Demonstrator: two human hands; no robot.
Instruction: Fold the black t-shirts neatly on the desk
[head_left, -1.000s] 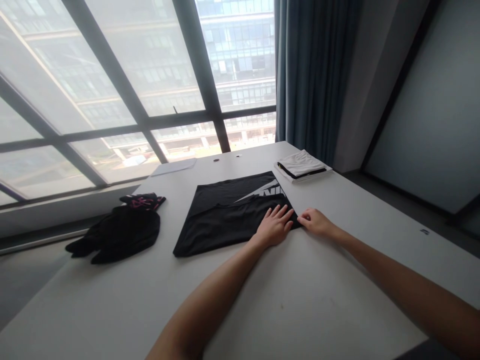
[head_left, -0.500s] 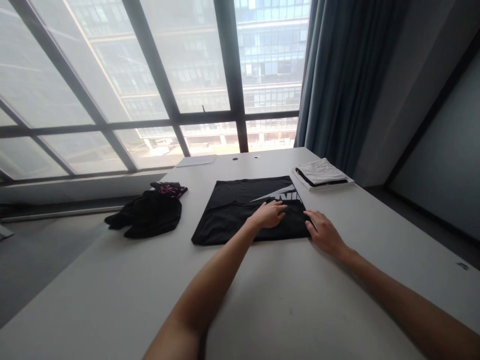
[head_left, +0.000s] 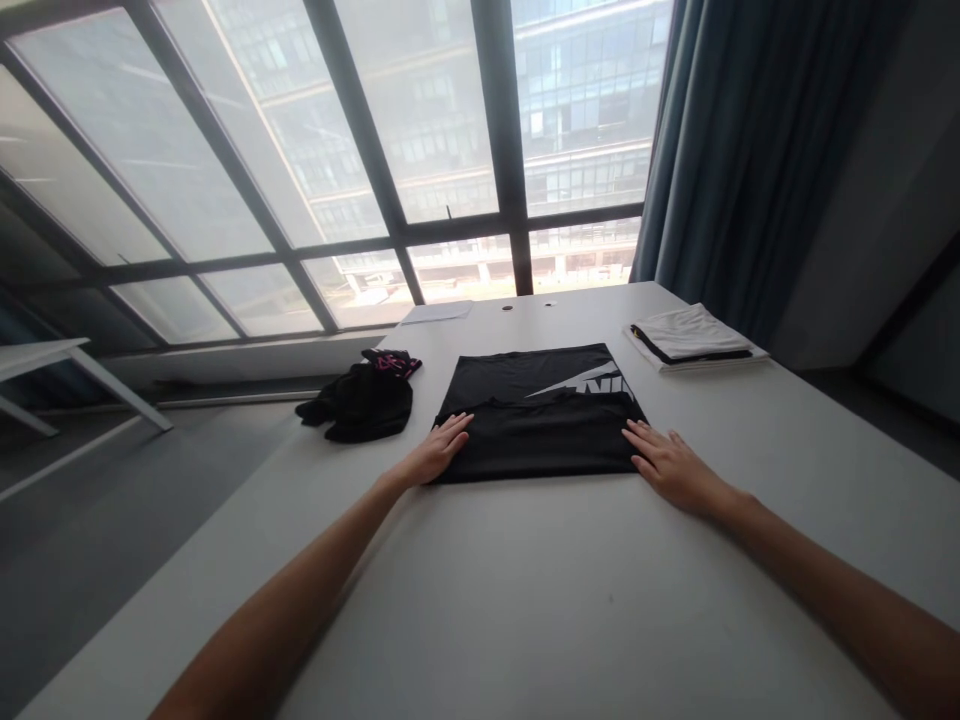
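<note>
A black T-shirt with a pale printed logo lies on the white table, its near part folded over toward the window. The print shows at the far right of the garment, partly covered by the folded layer. At the shirt's left edge rests my left hand, fingers stretched out on the cloth and gripping nothing. My right hand lies against the right edge with its fingers extended, the fingertips touching the fabric. Both hands are open.
Left of the shirt is a crumpled black garment with a pink-patterned piece behind it. Folded white and black clothes sit at the back right of the table. A flat white sheet lies near the window.
My left hand has moved from the middle of the shirt to its left edge. My right hand stays by the right edge. The view has turned slightly left.
</note>
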